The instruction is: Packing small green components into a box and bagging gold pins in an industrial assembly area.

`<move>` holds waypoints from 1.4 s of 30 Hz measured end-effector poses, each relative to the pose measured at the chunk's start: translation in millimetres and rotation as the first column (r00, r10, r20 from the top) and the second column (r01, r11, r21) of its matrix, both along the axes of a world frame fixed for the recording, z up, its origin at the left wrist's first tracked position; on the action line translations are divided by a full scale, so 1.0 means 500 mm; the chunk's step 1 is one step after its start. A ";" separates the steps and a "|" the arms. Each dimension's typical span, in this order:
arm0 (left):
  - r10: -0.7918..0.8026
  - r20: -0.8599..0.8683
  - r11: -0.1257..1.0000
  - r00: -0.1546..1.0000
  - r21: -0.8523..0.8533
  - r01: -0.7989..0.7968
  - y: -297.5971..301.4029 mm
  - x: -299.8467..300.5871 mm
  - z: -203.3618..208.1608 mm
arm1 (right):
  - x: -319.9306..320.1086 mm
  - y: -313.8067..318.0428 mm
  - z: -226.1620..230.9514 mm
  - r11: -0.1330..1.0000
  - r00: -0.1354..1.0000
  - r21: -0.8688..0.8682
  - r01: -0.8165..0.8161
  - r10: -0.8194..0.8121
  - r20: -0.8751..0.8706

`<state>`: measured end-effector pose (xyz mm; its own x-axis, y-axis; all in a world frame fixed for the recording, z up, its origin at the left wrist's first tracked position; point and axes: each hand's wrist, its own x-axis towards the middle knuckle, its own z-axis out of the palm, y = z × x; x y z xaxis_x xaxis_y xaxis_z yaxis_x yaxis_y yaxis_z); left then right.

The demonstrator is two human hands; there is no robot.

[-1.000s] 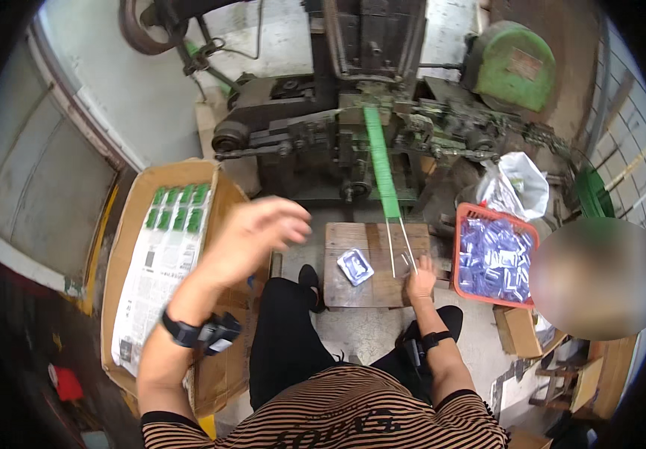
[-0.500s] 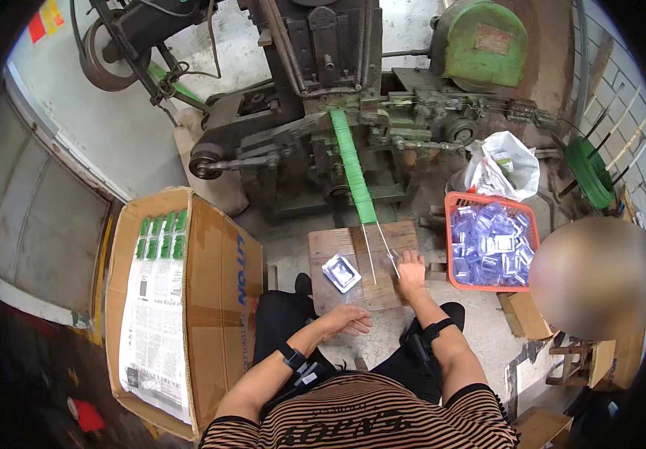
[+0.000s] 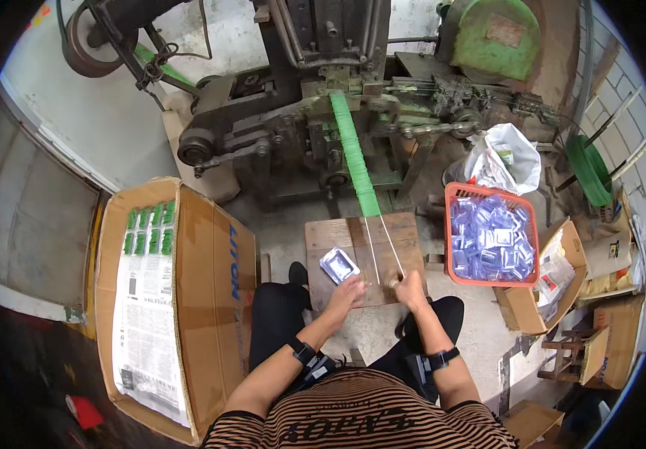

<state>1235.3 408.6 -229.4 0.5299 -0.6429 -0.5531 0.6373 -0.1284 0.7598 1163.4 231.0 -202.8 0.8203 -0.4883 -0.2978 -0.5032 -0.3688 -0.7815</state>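
Observation:
A long row of green pieces [image 3: 353, 153] slopes down from the machine along two thin metal rods [image 3: 375, 251]. The bare rod ends reach over a low wooden stool top [image 3: 323, 233]. My right hand [image 3: 410, 289] is closed at the lower end of the right rod; its fingertips are partly hidden. My left hand [image 3: 348, 292] lies over the stool's near edge, fingers loosely stretched and slightly blurred, with nothing visible in them. Just beyond it sits a clear plastic blister tray [image 3: 339, 266], apart from the rods.
A red basket [image 3: 450, 251] of clear bluish plastic trays [image 3: 491, 238] stands at right, a white bag [image 3: 514, 157] behind it. At left, a tall cardboard box [image 3: 214, 299] holds printed paper and rows of green packs [image 3: 149, 228]. The dark machine [image 3: 263, 127] fills the far side.
My left hand has moved forward, close to the blister tray. My right hand has drawn slightly nearer to me, closing at the rod's end. The whole view has shifted a little.

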 end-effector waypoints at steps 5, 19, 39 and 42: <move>-0.007 0.063 0.996 0.998 -0.092 0.013 0.007 0.000 0.034 | -0.087 0.013 -0.032 0.854 0.986 0.518 0.049 -0.124 0.111; -0.160 0.664 0.987 0.730 0.116 0.111 0.009 -0.080 -0.021 | -0.071 0.107 -0.067 0.973 0.981 0.184 0.142 -0.163 0.102; 0.047 0.184 0.996 0.982 0.069 -0.060 0.008 -0.016 0.021 | -0.073 0.029 -0.114 0.830 0.911 0.517 0.207 -0.357 0.208; 0.165 -0.035 0.986 0.986 -0.031 -0.166 0.030 0.008 0.038 | -0.011 -0.029 -0.054 0.922 0.918 0.175 0.345 -0.370 0.142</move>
